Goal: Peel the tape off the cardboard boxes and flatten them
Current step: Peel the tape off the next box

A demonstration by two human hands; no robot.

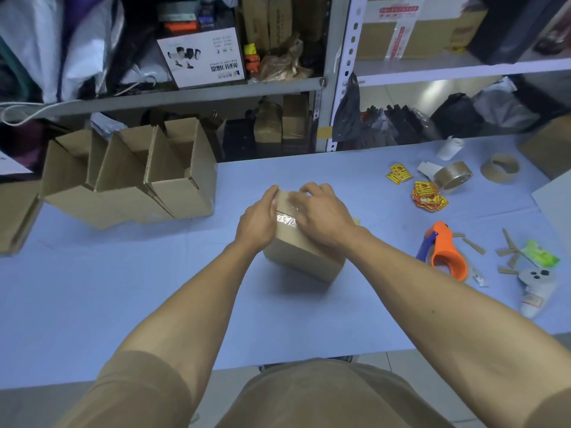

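Here I see a small closed cardboard box (pixel 304 254) near the middle of the blue worktop (pixel 123 288), and both hands are on its top. The left hand (pixel 258 220) lies against the left upper edge, fingers bent down over the far corner — it seems to hold the box, but I cannot tell how tight this grip is. The right hand (pixel 321 211) covers the right part of the top, fingers curled narrow with the tips down at the clear tape (pixel 285 220); whether they already pinch the tape end I cannot tell, because the fingers hide it. The tape shines along the seam between the two hands.

To the left, well apart, stand several open cardboard boxes (pixel 133 180) touching one another. To the right on the worktop lie an orange tape dispenser (pixel 446 251), a brown tape roll (pixel 452 176) and yellow-red stickers (pixel 428 196) — all apart from the hands.
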